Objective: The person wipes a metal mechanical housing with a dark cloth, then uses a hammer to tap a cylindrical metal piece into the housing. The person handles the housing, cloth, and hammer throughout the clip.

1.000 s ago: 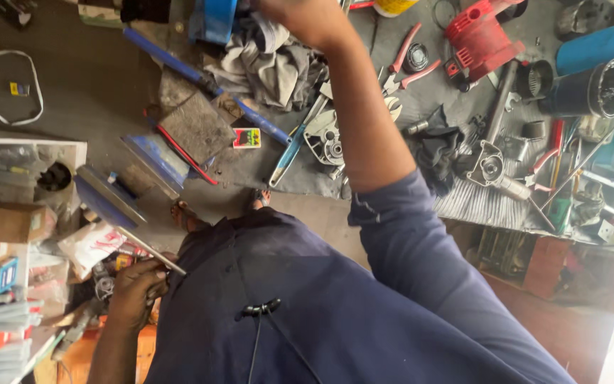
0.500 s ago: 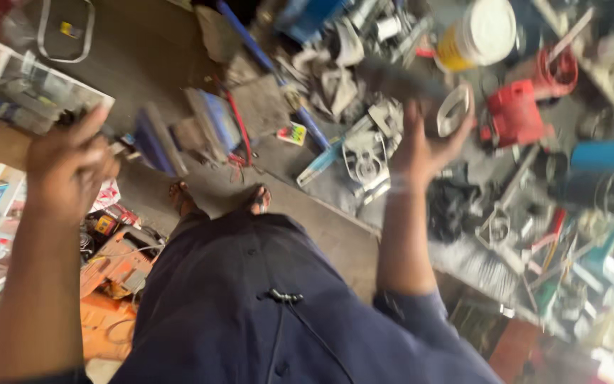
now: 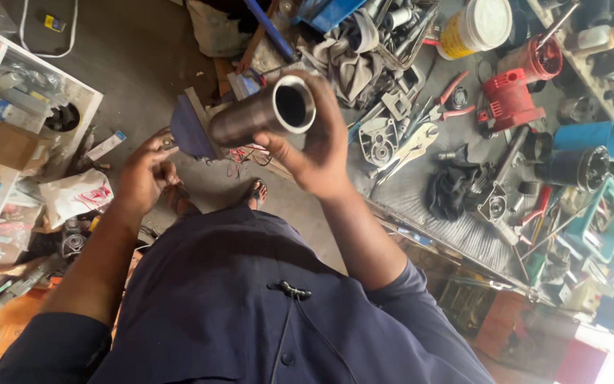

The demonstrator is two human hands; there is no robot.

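One dark metal cylinder (image 3: 261, 112) sits at the upper middle of the frame, hollow, its open bright-rimmed end turned toward the camera and its body slanting down to the left. The right hand (image 3: 318, 153) holds it from below and behind, fingers (image 3: 332, 107) wrapped and clamped on the tube near its open end. The left hand (image 3: 143, 174) is at the left centre of the frame, close to the cylinder's far end; its fingers are loosely curled with gaps between them, and whether they touch the metal cannot be told. Both arms come out of dark blue sleeves, and the dark blue shirt (image 3: 243, 313) fills the lower middle of the frame.

Beyond the hands, the bench (image 3: 421, 192) runs across the upper right, crowded with tools: a grey rag (image 3: 349, 60) near the top, red-handled pliers (image 3: 442, 103), a red machine housing (image 3: 509, 99), a white-lidded yellow tub (image 3: 474, 27), a black cloth (image 3: 453, 188). At the left edge stand stacked cardboard boxes (image 3: 1, 142) and a white plastic bag (image 3: 72, 195) on the floor.
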